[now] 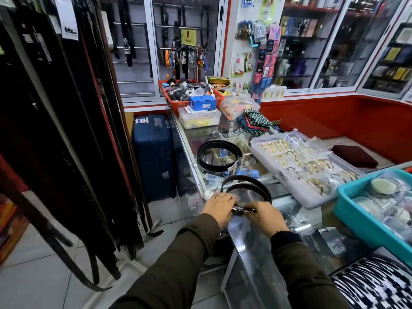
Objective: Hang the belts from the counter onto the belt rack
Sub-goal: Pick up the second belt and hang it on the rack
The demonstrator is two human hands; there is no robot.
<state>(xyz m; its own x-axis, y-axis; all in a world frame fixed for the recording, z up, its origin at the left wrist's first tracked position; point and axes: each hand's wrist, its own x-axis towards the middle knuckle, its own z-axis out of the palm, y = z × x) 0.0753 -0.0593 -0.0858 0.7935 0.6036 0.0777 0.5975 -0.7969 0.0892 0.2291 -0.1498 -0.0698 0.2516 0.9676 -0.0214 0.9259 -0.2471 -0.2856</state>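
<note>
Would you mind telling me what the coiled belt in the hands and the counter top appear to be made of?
Coiled belt: probably leather or a leather look-alike, dark and smooth, springing into stiff loops. Counter top: glass, clear and reflective, with goods visible underneath.

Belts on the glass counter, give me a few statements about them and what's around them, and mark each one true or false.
1. Both hands are on the coiled belt nearest the camera. True: the left hand and right hand meet at its buckle end.
2. A second coiled belt lies farther back on the counter. True.
3. The tray of bangles sits left of the belts. False: it is to their right.
4. The suitcase on the floor is red. False: it is blue.
5. Belts already hang on the belt rack at the left. True.
</note>
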